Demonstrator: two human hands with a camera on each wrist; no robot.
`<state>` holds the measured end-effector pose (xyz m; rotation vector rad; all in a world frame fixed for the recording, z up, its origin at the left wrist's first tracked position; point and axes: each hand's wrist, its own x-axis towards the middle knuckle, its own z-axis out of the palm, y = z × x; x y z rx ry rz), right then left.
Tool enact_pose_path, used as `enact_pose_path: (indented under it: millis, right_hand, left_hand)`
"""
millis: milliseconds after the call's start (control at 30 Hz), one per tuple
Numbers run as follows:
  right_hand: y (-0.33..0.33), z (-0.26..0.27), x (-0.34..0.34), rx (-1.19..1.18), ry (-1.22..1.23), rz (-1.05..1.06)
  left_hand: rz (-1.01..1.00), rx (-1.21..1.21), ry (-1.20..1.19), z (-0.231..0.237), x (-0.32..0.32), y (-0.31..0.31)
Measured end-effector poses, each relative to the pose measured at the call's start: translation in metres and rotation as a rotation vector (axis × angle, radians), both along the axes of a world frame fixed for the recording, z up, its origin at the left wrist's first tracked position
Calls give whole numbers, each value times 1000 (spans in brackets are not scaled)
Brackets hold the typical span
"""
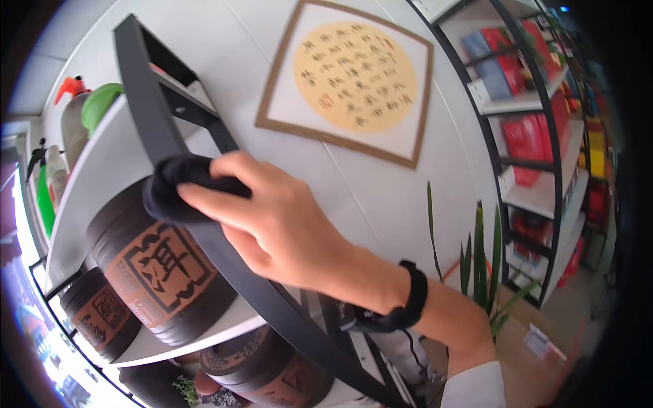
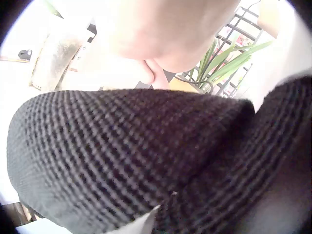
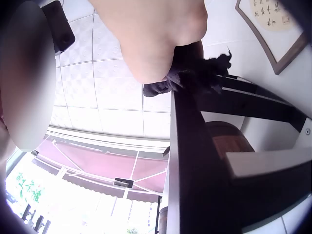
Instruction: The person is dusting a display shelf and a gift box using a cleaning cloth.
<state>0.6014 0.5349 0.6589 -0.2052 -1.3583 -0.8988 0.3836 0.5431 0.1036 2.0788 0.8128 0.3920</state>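
My right hand [image 1: 279, 224] pinches a bunched black cloth [image 1: 170, 197] between thumb and fingers, against the dark metal upright [image 1: 146, 102] of a shelf. From the right wrist, the hand [image 3: 156, 39] presses the cloth [image 3: 195, 73] around the top of that upright [image 3: 195, 165]. Behind the cloth, a large brown jar [image 1: 163, 272] with a carved label stands on a white board. My left hand [image 2: 170, 31] shows only in the left wrist view, pale and blurred; what its fingers touch is unclear. Black ribbed fabric [image 2: 107, 151] fills much of that view.
A smaller brown jar [image 1: 102, 316] stands left of the large one, another jar [image 1: 272, 374] below. Bottles [image 1: 75, 122] are at upper left. A framed script [image 1: 354, 75] hangs on the wall. Plant leaves [image 1: 480, 258] and a second shelf [image 1: 544, 163] are at right.
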Motion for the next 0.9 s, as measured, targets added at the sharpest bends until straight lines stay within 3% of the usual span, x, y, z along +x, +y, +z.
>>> enact_pose_path:
  millis: [133, 300, 467, 567, 633, 900]
  right_hand:
    - [-7, -15, -3, -104, -3, 43]
    - [-22, -80, -17, -253, 18, 46]
    - [-38, -157, -28, -405, 212, 141]
    - [-38, -196, -35, -449, 330, 194]
    - [-41, -220, -40, -493, 404, 178]
    - [-37, -361, -65, -651, 743, 104]
  left_hand:
    - [-84, 96, 15, -8, 1, 8]
    - [-169, 131, -26, -19, 2, 16]
    - [-233, 221, 24, -25, -5, 27]
    - [-422, 353, -136, -39, -7, 43]
    - [-282, 432, -105, -52, -12, 38]
    - [-340, 313, -153, -59, -21, 20]
